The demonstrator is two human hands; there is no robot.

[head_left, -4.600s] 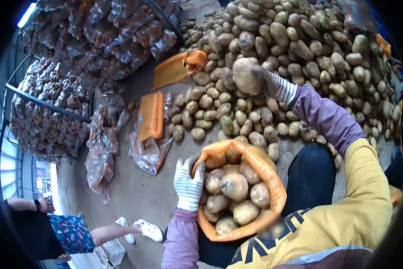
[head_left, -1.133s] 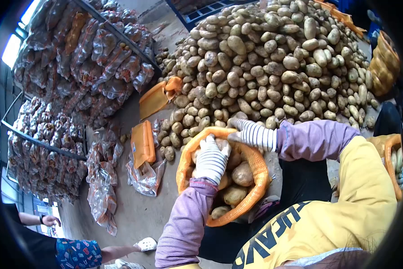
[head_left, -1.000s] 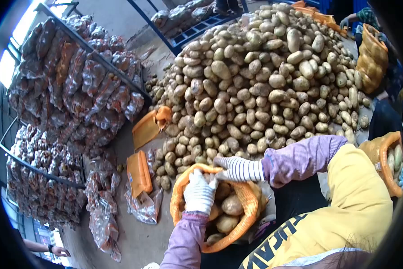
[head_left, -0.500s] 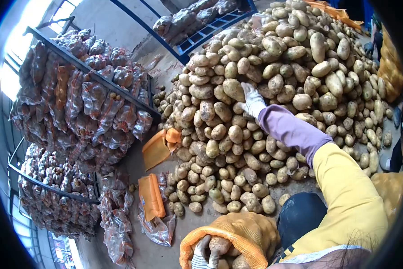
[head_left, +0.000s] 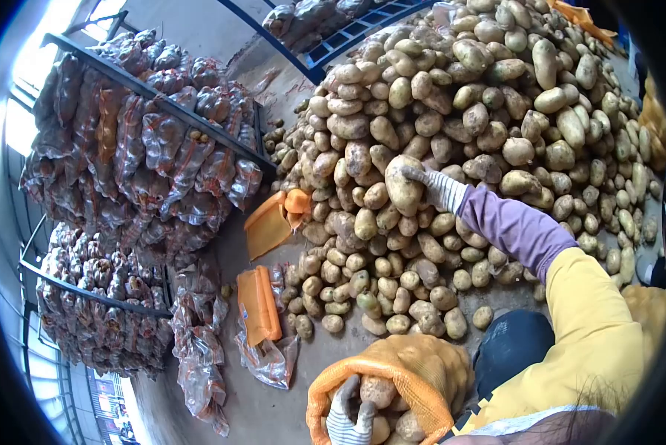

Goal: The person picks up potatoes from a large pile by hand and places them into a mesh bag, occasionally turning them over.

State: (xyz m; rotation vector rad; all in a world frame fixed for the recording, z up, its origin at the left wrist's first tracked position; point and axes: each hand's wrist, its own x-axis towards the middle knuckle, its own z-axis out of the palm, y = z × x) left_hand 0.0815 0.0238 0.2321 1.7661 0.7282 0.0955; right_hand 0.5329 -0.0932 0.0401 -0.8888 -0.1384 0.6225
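My right hand (head_left: 440, 189), in a striped white and grey work glove, grips a large potato (head_left: 405, 185) in front of the potato pile (head_left: 496, 156). My left hand (head_left: 348, 417), gloved alike, is in the mouth of an orange mesh sack (head_left: 429, 363) below the pile. Its thumb and fingers are apart, beside a potato (head_left: 378, 391) in the sack. More potatoes show inside the opening. The sack's rim is folded outward.
Stacked bags (head_left: 147, 148) fill metal racks at the left. Folded orange mesh sacks (head_left: 259, 308) and clear plastic bags (head_left: 199, 356) lie on the floor. A blue metal frame (head_left: 314, 70) stands behind the pile. My bent knee (head_left: 514, 348) is beside the sack.
My right hand has closed on the large potato and drawn it off the pile, toward me. My left hand's fingers have spread at the sack mouth. The view has shifted slightly.
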